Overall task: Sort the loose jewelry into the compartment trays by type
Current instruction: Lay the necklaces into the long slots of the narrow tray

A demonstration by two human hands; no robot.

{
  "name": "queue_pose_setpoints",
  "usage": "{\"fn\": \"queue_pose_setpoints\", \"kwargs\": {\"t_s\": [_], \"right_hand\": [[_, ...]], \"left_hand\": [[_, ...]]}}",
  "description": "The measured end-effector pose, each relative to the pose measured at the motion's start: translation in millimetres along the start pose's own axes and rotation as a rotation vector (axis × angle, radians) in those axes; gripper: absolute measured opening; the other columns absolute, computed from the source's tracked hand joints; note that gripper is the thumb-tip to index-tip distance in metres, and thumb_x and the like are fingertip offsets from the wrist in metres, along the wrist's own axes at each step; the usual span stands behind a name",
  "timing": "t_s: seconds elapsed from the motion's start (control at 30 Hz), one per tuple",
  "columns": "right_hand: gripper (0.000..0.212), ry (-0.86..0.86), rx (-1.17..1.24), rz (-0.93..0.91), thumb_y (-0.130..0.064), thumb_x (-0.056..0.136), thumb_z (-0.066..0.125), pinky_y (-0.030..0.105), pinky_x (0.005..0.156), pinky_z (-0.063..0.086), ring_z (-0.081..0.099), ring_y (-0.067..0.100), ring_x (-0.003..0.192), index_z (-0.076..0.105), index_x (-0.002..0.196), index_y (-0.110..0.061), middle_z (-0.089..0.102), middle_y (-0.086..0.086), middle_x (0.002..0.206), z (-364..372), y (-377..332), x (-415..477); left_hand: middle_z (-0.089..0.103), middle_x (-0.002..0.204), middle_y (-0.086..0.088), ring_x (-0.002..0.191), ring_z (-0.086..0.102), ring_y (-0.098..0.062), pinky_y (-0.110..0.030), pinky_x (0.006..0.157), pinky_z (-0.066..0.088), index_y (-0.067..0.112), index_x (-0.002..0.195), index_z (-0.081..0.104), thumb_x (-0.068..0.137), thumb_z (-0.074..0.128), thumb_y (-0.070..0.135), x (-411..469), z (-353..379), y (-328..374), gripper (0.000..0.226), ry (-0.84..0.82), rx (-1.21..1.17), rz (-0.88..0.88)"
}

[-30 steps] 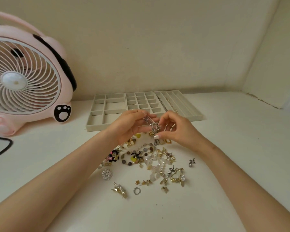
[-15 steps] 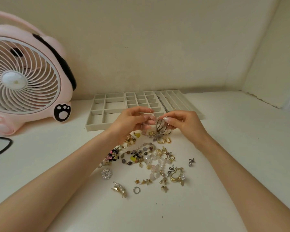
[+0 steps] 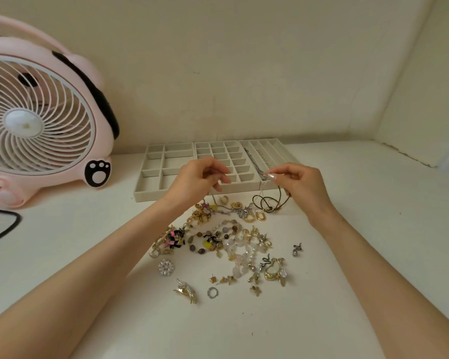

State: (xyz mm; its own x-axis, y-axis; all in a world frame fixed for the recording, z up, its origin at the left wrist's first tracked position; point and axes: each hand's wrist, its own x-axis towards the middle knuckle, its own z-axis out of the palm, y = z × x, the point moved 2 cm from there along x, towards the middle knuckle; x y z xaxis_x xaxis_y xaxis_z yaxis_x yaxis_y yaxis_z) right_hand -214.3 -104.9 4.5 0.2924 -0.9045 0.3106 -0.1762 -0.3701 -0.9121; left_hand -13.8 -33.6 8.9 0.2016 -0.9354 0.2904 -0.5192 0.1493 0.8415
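head view. pinches a fine silver chain (image 3: 262, 183) between thumb and forefinger of the right hand (image 3: 302, 189), other fingers curled under. from that pinch, a short, nearly upright drop of chain, thin and hard to follow further down. just beneath the same hand, a dark cord necklace (image 3: 268, 202), its loops resting on the table (image 3: 373, 255) and two strands rising to the curled lower fingers.

holds the left hand (image 3: 198, 178) level with the right and well apart from it, fingertips bunched against the thumb; cannot tell whether anything is gripped there.

behind both hands, three compartment trays side by side: a wide-cell tray (image 3: 151, 196) behind the left hand, a small-cell tray (image 3: 240, 188) between the hands, a long-slot tray (image 3: 276, 149) behind the right, slots running away from the person, with a chain and a pearl strand lying lengthwise in two of them.

below and between the hands, nearer the body, the loose jewelry (image 3: 226, 242) in a spread heap. far off to the left of the left hand, a pink fan (image 3: 36, 120).
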Motion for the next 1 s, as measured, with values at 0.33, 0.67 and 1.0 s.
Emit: {"fn": "queue_pose_setpoints", "kwargs": {"t_s": [0.33, 0.67, 1.0], "right_hand": [[0.018, -0.039, -0.434, -0.124, -0.013, 0.082, 0.070, 0.022, 0.074, 0.042, 0.053, 0.008, 0.078, 0.070, 0.088, -0.030, 0.056, -0.010, 0.092, 9, 5, 0], [0.041, -0.431, 0.097, 0.016, 0.007, 0.083, 0.063, 0.021, 0.083, 0.052, 0.067, 0.009, 0.088, 0.061, 0.116, -0.017, 0.070, 0.007, 0.098, 31, -8, -15], [0.017, -0.214, -0.164, 0.027, -0.013, 0.079, 0.074, 0.032, 0.083, 0.051, 0.065, 0.019, 0.084, 0.073, 0.083, -0.029, 0.071, 0.008, 0.087, 16, -4, -7]], "left_hand": [[0.069, 0.101, -0.011, 0.084, 0.063, -0.018, -0.030, 0.070, 0.046, -0.001, 0.115, 0.054, 0.096, 0.033, -0.004, -8, 9, 16, 0.029, -0.235, -0.343, 0.088], [0.065, 0.112, -0.010, 0.101, 0.063, -0.018, -0.029, 0.082, 0.053, 0.003, 0.105, 0.053, 0.070, 0.039, -0.009, -8, 13, 20, 0.040, -0.370, -0.618, 0.088], [0.066, 0.113, -0.007, 0.092, 0.064, -0.012, -0.020, 0.058, 0.045, 0.006, 0.106, 0.057, 0.083, 0.052, 0.009, -6, 7, 19, 0.023, -0.246, -0.462, 0.055]]}}
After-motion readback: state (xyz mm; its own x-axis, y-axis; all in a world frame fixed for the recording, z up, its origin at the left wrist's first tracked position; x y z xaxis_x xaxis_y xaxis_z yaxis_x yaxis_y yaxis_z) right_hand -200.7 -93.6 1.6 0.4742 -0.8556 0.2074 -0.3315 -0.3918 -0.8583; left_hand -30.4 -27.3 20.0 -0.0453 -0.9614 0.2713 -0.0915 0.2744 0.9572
